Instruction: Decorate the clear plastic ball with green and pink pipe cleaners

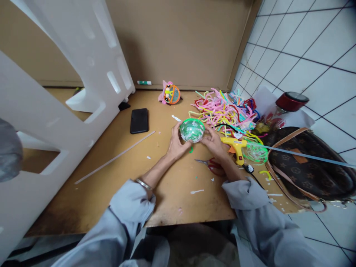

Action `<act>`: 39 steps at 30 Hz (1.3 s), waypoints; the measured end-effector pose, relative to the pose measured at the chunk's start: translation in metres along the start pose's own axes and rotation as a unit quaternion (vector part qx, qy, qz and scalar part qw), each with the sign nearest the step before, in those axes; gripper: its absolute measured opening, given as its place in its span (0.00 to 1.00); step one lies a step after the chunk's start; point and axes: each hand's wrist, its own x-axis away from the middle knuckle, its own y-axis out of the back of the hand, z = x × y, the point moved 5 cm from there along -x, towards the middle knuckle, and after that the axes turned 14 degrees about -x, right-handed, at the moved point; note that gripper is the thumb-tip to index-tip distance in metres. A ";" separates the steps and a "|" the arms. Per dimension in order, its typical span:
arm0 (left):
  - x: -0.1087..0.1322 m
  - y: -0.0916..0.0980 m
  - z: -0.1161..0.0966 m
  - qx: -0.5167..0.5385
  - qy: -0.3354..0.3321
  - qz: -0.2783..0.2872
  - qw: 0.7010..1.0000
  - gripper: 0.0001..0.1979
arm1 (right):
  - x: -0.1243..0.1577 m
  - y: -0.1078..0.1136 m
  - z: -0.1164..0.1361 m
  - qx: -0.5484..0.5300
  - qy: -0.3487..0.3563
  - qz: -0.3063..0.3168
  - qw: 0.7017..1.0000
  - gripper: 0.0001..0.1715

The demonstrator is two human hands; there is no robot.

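Between my two hands is a clear, dome-shaped plastic piece (191, 129) with green and whitish patches and a bright green rim. My left hand (178, 142) grips its left side, with the thumb along the lower edge. On the right edge, the fingers of my right hand (213, 141) close on the same piece. A yellow hot glue gun (236, 148) lies just right of my right hand, a long pale glue stick (306, 153) extending from its back. Red-handled scissors (215, 167) rest partly under my right forearm. A similar green-rimmed dome (256, 152) sits behind the glue gun.
A heap of coloured pipe cleaners (222, 111) covers the back right. Near the back stands a small pink-and-orange figure (170, 93). A black phone (139, 121) and a thin white stick (114, 157) lie left. A brown handbag (311, 163) and red-lidded jar (290, 102) occupy the right.
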 end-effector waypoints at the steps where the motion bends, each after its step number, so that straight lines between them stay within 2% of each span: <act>1: 0.000 0.001 -0.001 -0.008 -0.004 -0.001 1.000 0.44 | 0.000 0.000 0.001 0.001 -0.003 0.003 1.000 0.37; 4: -0.002 0.004 -0.003 -0.024 -0.003 -0.005 1.000 0.44 | 0.000 -0.001 0.002 0.001 -0.001 0.009 1.000 0.39; 8: -0.006 0.003 0.001 0.016 0.035 0.017 0.999 0.46 | 0.004 -0.008 0.006 0.024 0.000 0.010 1.000 0.39; 10: -0.008 0.003 0.001 0.026 0.044 0.022 0.998 0.48 | 0.007 -0.013 0.014 0.073 -0.015 0.013 0.997 0.40; 12: -0.010 0.004 -0.001 0.020 0.045 0.012 0.999 0.48 | 0.012 -0.017 0.026 0.169 -0.044 0.014 0.985 0.39; 14: -0.010 0.006 -0.002 0.010 0.050 -0.003 0.999 0.47 | 0.020 -0.018 0.044 0.321 -0.051 0.022 0.945 0.33; 16: -0.010 0.007 -0.003 0.005 0.061 -0.011 0.998 0.47 | 0.031 -0.021 0.056 0.479 -0.071 0.075 0.872 0.20; 17: -0.010 0.007 -0.002 0.007 0.067 -0.012 0.998 0.48 | 0.037 -0.023 0.058 0.523 -0.088 0.127 0.838 0.16; 19: -0.010 0.007 -0.001 0.008 0.078 -0.012 0.997 0.48 | 0.051 -0.027 0.056 0.542 -0.106 0.235 0.800 0.15; 20: -0.009 0.007 0.000 0.008 0.082 -0.012 0.996 0.49 | 0.056 -0.027 0.055 0.549 -0.110 0.264 0.786 0.14; 22: -0.009 0.007 0.001 0.009 0.084 -0.012 0.996 0.49 | 0.060 -0.025 0.051 0.572 -0.118 0.280 0.762 0.12; 26: -0.009 0.005 -0.001 0.015 0.072 -0.001 0.997 0.49 | 0.055 -0.022 0.049 0.621 -0.129 0.241 0.735 0.13; 29: -0.008 0.005 -0.003 0.012 0.067 0.000 0.998 0.48 | 0.049 -0.020 0.053 0.648 -0.146 0.176 0.727 0.15; 32: -0.008 0.005 -0.003 0.015 0.063 0.003 0.998 0.48 | 0.045 -0.018 0.056 0.653 -0.157 0.129 0.730 0.17; 39: -0.007 0.002 0.002 0.010 0.058 0.007 0.998 0.48 | 0.047 -0.020 0.053 0.648 -0.140 0.091 0.743 0.17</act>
